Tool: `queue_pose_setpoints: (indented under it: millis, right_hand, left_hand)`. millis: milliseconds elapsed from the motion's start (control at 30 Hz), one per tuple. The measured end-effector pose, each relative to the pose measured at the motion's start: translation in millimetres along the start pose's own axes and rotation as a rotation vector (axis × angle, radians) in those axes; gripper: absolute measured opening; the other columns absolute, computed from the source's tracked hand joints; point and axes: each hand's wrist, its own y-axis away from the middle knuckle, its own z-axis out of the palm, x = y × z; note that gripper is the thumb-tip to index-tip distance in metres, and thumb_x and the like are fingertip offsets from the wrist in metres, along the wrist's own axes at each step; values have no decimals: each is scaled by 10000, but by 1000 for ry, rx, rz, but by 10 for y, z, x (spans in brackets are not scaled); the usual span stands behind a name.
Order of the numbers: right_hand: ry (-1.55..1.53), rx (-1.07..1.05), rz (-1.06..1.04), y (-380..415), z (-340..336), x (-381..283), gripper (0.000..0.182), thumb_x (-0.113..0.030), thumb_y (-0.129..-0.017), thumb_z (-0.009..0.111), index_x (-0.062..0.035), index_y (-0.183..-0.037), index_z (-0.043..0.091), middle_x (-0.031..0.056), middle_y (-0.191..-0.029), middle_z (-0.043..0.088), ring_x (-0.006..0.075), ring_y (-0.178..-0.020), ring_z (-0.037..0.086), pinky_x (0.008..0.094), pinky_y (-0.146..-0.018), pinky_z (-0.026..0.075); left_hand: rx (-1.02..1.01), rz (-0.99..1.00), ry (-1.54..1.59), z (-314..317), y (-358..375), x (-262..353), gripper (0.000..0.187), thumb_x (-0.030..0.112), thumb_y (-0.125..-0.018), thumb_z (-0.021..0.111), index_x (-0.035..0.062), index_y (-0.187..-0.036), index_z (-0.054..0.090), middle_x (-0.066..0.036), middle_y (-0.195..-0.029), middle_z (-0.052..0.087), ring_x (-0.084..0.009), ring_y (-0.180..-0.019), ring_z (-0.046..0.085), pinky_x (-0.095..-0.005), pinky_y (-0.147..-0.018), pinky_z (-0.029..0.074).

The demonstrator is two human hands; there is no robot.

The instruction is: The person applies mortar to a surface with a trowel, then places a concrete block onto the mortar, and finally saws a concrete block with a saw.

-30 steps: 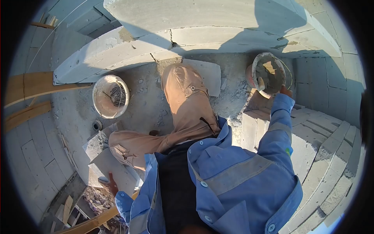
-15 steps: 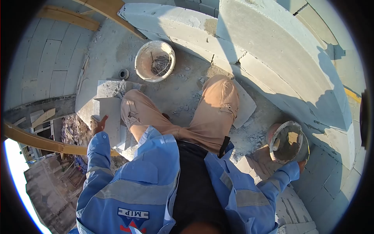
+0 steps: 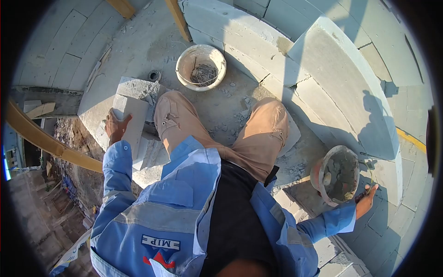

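My left hand (image 3: pixel 116 127) lies on a pale block (image 3: pixel 134 111) beside my knee, thumb and fingers spread over its near end. Out to the right, the fingers of my right hand (image 3: pixel 366 201) are closed at the thin wire handle (image 3: pixel 370 170) of a mortar bucket (image 3: pixel 318 177). This bucket leans and has wet grey mortar (image 3: pixel 340 177) inside. My right palm is turned partly away from the camera.
A whitish bucket (image 3: pixel 184 83) with metal nails or wire pieces stands ahead. Block walls (image 3: pixel 318 101) curve along the right. Left of me, beyond a wooden beam (image 3: pixel 60 150), the ground drops away far below. Rubble and a small roll (image 3: pixel 154 75) lie on the floor.
My right hand has moved out from behind the mortar bucket's rim, its fingers now showing. My left hand has shifted up along the block. The whole view has turned slightly.
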Motion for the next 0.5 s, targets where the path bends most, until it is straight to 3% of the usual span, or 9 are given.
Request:
queue_pose_setpoints:
  millis: [33,100,167,267,333,400,433,467,500]
  right_hand:
    - [-23,1,-50,95,-149,-195,572,-570,-921,656,-6,-993,709,-13,-618,450,64,-531,400,219,-494,297]
    - [-299,-385,-123,53,-497,-434,651,-556,-987,559,69,-1153,635,-26,-664,378,53,-526,335,196,-485,288]
    - [-393,-440,-198,455,-481,-884,678,-532,-1020,496,110,-1223,572,-26,-685,368,50,-527,318,187,-481,289]
    - [-542,-727,-376,501,-579,-1233,715,-497,-1062,396,167,-1315,482,-23,-726,372,42,-529,316,182,-475,304]
    - [-605,-1058,-506,523,-503,-1427,716,-475,-1079,331,180,-1339,458,-18,-732,403,37,-531,355,179,-488,326]
    - [-650,-1144,-528,666,-204,-1589,719,-481,-1078,329,180,-1326,467,-19,-731,407,36,-530,353,179,-493,329]
    - [-674,-1217,-525,748,-48,-1667,723,-487,-1077,327,179,-1313,477,-20,-729,410,36,-529,351,180,-498,331]
    - [-662,-1271,-502,859,140,-1730,711,-492,-1076,329,172,-1243,520,-22,-719,417,36,-523,343,182,-500,330]
    - [-648,-1298,-470,1042,348,-1778,685,-499,-1078,315,133,-1164,563,-31,-688,414,38,-516,341,192,-503,323]
  left_hand:
    - [48,30,8,0,-11,54,1043,674,-678,766,82,-1457,404,-205,-1338,553,-389,-1227,545,-507,-1019,412]
    - [89,69,15,-16,-12,181,1043,677,-685,764,77,-1458,405,-213,-1323,565,-393,-1216,554,-487,-1016,422]
    - [358,152,-139,-49,6,404,1012,651,-711,763,84,-1467,401,-203,-1337,561,-386,-1252,522,-466,-1039,406]
    - [570,547,118,-119,55,916,772,472,-786,795,73,-1377,501,-152,-1284,591,-312,-1199,553,-433,-1020,422]
    - [254,508,517,24,271,1473,662,393,-793,808,42,-1295,558,-140,-1135,660,-286,-1010,650,-394,-887,510]
    - [-21,308,859,449,493,2059,740,551,-820,750,-25,-1248,564,-160,-985,704,-233,-784,701,-370,-718,548]
    - [-506,-16,927,535,555,2356,875,665,-794,720,-36,-1288,546,-234,-1022,689,-271,-812,717,-387,-746,562]
    - [-933,-270,1208,1006,503,2557,1032,711,-753,730,2,-1445,437,-371,-1275,545,-420,-1066,658,-473,-879,551]
    - [-1051,-471,1385,1154,626,2785,1102,705,-751,737,37,-1514,308,-340,-1406,425,-481,-1201,531,-517,-978,485]
